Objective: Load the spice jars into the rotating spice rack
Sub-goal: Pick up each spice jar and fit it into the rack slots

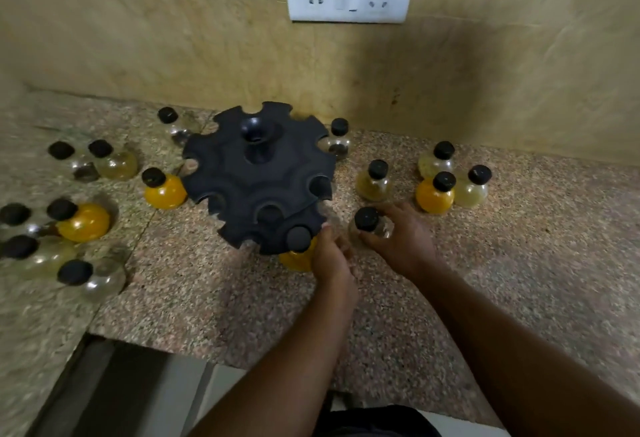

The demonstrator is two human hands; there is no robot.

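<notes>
Over on the left of the counter (242,305) loose jars are standing in a scatter, black caps up. Moving across, the rotating spice rack (258,176) is sitting dead centre, nearly all its notches open. At its near rim the left hand (330,263) is wrapping its grip around a yellow-filled jar (294,260), whose cap is showing right at the rim notch. Seated or just going in? Hard to call. Just beside it, the right hand (401,242) is closing its grip round a clear jar (370,225), upright, neck pointing up. That jar is lying just right of the rack's edge, so the open slots are leftward and the right hand is nearest.
</notes>
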